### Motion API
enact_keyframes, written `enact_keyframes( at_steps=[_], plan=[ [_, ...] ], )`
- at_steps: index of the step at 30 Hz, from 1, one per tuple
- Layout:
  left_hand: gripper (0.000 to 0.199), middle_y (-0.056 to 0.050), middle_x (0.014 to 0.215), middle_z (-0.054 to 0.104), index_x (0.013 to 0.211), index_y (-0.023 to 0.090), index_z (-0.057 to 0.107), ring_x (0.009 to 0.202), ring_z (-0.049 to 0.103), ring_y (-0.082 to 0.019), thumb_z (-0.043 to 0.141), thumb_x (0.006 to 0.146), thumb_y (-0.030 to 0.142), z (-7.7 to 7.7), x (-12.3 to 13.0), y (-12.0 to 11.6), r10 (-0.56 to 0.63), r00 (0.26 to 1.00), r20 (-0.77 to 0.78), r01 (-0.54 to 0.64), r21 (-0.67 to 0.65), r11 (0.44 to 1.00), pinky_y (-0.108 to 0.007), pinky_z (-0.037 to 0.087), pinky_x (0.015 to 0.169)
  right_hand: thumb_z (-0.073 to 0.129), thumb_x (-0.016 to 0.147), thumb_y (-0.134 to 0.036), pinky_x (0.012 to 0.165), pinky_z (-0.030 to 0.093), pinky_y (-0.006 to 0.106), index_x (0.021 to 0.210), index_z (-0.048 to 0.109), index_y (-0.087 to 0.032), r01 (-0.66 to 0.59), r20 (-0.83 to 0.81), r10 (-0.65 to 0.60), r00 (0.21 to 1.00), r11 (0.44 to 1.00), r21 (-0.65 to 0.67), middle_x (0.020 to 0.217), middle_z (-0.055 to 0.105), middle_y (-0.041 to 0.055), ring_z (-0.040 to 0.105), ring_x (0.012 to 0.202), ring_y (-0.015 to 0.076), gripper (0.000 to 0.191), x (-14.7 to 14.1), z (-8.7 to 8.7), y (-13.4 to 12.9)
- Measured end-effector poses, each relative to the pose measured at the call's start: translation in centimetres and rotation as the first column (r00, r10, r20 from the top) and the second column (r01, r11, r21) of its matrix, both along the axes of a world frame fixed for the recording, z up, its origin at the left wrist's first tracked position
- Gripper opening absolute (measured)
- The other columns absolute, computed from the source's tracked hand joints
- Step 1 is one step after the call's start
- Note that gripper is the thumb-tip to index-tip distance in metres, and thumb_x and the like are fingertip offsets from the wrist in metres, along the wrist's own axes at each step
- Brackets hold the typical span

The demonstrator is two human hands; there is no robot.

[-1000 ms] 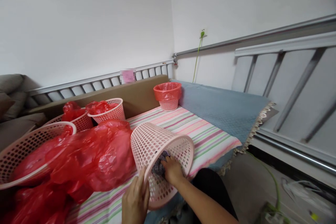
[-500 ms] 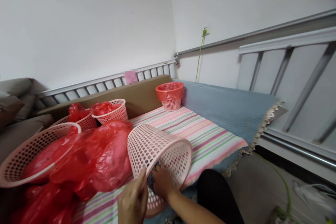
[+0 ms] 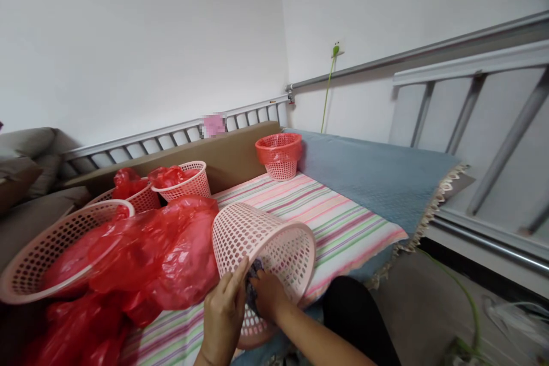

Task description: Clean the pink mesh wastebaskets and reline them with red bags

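Observation:
A pink perforated basket (image 3: 244,231) lies on its side, its mouth turned toward me and to the right. My left hand (image 3: 223,311) is closed on the near left part of its rim. My right hand (image 3: 268,294) reaches inside the mouth, its fingers pressing a dark grey cloth (image 3: 252,286) against the inner wall; the fingertips are partly hidden. Crumpled red plastic bags (image 3: 184,257) lie just left of the basket.
Further left stand a large pink basket (image 3: 64,229) and smaller ones (image 3: 189,186) with red bags. A red-lined basket (image 3: 281,154) stands at the back of the striped cloth (image 3: 343,223). Railings (image 3: 463,126) are at the right.
The basket and both hands have shifted slightly right in the view. My left hand shows a little more of its back and wrist.

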State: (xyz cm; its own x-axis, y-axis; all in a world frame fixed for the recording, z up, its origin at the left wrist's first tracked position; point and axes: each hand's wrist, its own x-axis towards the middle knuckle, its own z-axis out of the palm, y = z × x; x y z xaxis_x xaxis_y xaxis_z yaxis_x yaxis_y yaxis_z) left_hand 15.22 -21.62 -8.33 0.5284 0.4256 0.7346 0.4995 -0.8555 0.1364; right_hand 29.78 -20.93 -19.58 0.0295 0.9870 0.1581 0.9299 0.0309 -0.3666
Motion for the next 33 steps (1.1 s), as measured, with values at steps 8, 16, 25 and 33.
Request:
enact_keyframes(
  at_steps=[8,16,25,33],
  plan=[
    [0.039,-0.007,0.101,0.072,0.13,0.023,0.049,0.079,0.07,-0.015,0.044,0.092,0.018,-0.1,0.2,0.2,0.038,0.999,-0.01,-0.038,-0.01,0.999,-0.025,0.057,0.071,0.048,0.072,-0.014,0.086,0.035,0.042,0.107,0.063,-0.022,0.13,0.076,-0.131,0.988,0.991,0.009,0.105,0.059,0.0127,0.05,0.101,0.029,0.039,5.0,-0.3,-0.5],
    [0.047,-0.008,0.087,0.075,0.135,0.014,0.04,0.067,0.072,-0.016,0.044,0.093,0.034,-5.9,-2.1,-1.7,0.145,0.989,-0.014,-0.146,-0.163,0.976,-0.021,0.057,0.057,0.05,0.071,-0.016,0.084,0.034,0.041,0.106,0.064,-0.026,0.174,0.026,-0.175,0.984,0.984,0.027,0.105,0.06,0.0094,0.05,0.102,0.0292,0.039,4.8,-0.3,-0.8],
    [0.036,-0.013,0.109,0.071,0.126,0.013,0.05,0.094,0.07,-0.019,0.044,0.092,0.024,-2.7,-1.3,-0.5,0.021,0.998,0.061,-0.024,0.062,0.998,-0.024,0.057,0.076,0.052,0.067,-0.017,0.09,0.037,0.036,0.113,0.062,-0.024,0.168,-0.142,-0.165,0.976,0.986,0.007,0.109,0.061,0.0092,0.052,0.104,0.0267,0.048,0.7,-0.4,-0.4],
    [0.035,-0.008,0.101,0.072,0.129,0.02,0.049,0.082,0.071,-0.015,0.04,0.095,0.023,0.9,2.0,0.8,-0.021,0.999,-0.034,0.021,0.012,1.0,-0.024,0.058,0.073,0.052,0.071,-0.026,0.096,0.038,0.035,0.122,0.054,-0.02,0.089,-0.195,-0.091,0.977,0.996,-0.018,0.119,0.057,0.0091,0.05,0.111,0.0252,0.051,-1.6,-0.6,-0.3]
  ],
)
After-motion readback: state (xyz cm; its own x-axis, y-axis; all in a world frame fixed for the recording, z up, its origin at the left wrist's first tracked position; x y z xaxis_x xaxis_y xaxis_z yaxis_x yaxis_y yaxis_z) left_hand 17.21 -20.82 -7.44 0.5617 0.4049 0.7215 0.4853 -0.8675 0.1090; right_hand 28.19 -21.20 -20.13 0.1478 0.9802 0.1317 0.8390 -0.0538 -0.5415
